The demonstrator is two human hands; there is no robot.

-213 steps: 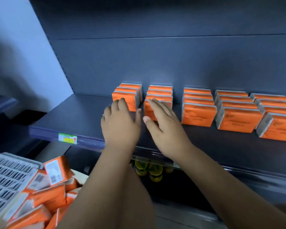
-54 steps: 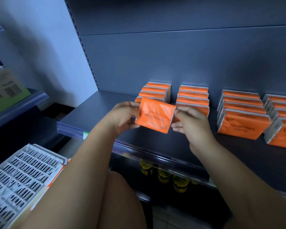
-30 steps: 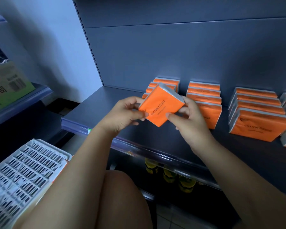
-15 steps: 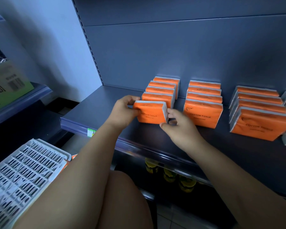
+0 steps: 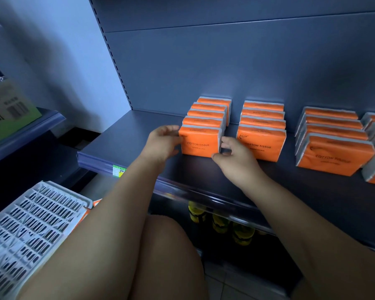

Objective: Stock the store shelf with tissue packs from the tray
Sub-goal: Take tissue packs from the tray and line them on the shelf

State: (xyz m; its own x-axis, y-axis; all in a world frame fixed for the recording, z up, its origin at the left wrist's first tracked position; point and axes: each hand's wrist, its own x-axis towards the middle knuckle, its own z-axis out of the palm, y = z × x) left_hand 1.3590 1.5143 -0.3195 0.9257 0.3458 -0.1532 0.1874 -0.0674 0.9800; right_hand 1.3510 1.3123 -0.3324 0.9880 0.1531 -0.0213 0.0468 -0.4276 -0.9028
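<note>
Leftmost row on shelf (image 5: 128, 135): front tissue pack (image 5: 200, 144) gripped at its sides by left hand (image 5: 164, 140) and right hand (image 5: 234, 155). Near left, white tray (image 5: 30, 224) holds orange packs (image 5: 96, 203), mostly hidden.

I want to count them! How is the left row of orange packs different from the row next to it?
The left row has five packs; the next row has four. The left hand and right hand hold the left row's front pack; the next row's is not gripped. Both rows are orange, upright and marked COTTON TISSUE.
</note>
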